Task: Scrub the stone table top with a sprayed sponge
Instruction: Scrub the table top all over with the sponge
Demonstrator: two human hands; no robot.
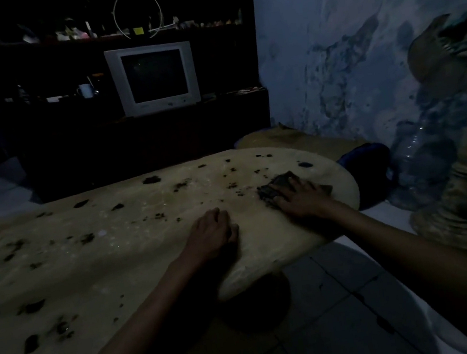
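At the table's right end, the right hand is pressing flat on the dark sponge.
The left hand is resting nearby with curled fingers, holding nothing; dirty spots are lying mostly to the left.

Under the right hand a dark grey-black sponge is pressed, its surface mottled. The stone table top around it is seen as pale beige, scattered with irregular black flecks and blotches and with faint whitish specks left of the grip. Just right of the grip, beyond the table edge, a deep blue object is seen. Farther right, the wall is shown pale blue with darker patchy staining. Well beyond the grip, a television is cased in light grey around a black screen.
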